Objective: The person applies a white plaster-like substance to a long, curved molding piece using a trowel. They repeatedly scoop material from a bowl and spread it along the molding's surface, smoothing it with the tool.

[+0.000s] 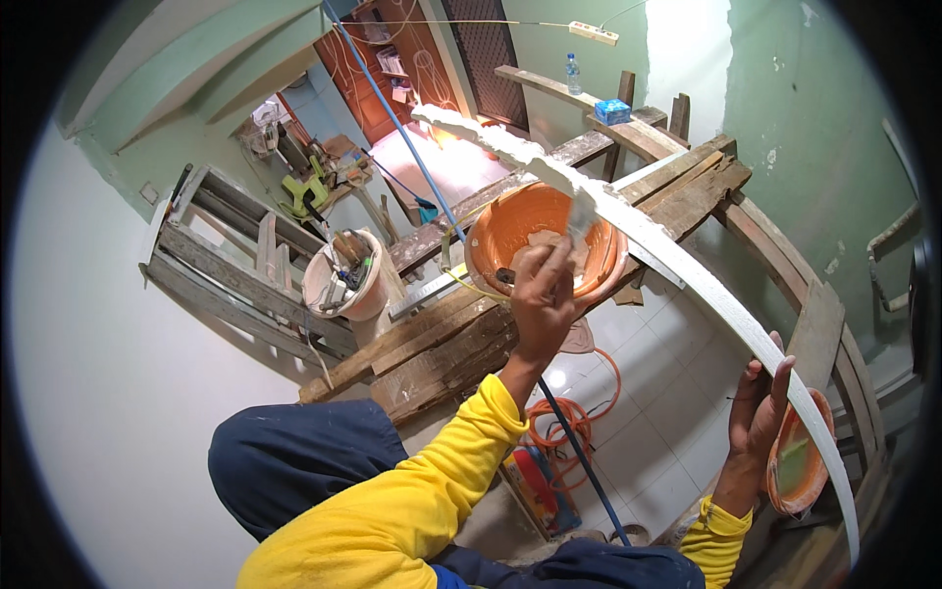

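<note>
Wooden planks (451, 365) beside orange bucket (498, 234) | white tiled floor (653, 422) | green wall (805, 118)

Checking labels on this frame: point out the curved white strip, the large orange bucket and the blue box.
Curved white strip (708, 286): head view, midway along its face.
Large orange bucket (503, 224): head view, inner wall, left side.
Blue box (613, 111): head view, middle.

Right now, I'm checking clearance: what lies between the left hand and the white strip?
In the head view, the scraper blade lies between the left hand and white strip, with orange bucket behind.
</note>
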A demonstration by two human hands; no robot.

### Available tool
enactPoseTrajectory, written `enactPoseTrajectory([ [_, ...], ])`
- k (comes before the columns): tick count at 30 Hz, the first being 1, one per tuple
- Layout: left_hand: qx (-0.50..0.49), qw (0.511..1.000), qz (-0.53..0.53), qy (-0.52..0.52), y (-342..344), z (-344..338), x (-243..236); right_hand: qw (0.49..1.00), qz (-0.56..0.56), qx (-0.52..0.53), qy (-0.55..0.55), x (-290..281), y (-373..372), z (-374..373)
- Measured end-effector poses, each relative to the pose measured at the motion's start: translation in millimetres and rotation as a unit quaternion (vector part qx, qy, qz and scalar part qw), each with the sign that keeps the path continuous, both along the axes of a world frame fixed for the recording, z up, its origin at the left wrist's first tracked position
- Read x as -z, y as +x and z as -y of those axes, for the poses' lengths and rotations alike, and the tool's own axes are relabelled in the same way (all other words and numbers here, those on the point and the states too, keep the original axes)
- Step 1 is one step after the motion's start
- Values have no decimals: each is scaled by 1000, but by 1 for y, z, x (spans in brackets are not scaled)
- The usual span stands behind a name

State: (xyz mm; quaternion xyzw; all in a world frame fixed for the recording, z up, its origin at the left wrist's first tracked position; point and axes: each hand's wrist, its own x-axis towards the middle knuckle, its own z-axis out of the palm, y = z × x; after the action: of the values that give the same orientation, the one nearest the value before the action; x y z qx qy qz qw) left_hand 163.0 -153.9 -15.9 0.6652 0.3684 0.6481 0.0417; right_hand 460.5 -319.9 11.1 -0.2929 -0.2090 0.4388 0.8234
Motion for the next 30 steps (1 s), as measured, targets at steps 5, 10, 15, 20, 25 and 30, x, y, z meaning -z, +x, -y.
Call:
enactPoseTrajectory([
  [5, -14, 999, -36, 36, 6, 17, -2, 1000, 0, 9, -7, 6, 1, -2],
  [10, -65, 998, -12, 13, 5, -6, -28, 1000, 5, -1, -10, 4, -3, -3],
  [15, -62, 992, -106, -27, 3, 24, -5, 1000, 12, 14, -21, 4, -1, -6],
  [20, -23, 997, -55, -48, -28, 40, 0, 1000, 14, 8, -18, 9, 1, -6],
  [25, -91, 994, 17, -55, -51, -5, -34, 1000, 22, 9, -16, 10, 2, -6],
  [30, -90, 996, -15, -20, -55, -36, -34, 1000, 24, 10, -12, 9, -2, -8],
])
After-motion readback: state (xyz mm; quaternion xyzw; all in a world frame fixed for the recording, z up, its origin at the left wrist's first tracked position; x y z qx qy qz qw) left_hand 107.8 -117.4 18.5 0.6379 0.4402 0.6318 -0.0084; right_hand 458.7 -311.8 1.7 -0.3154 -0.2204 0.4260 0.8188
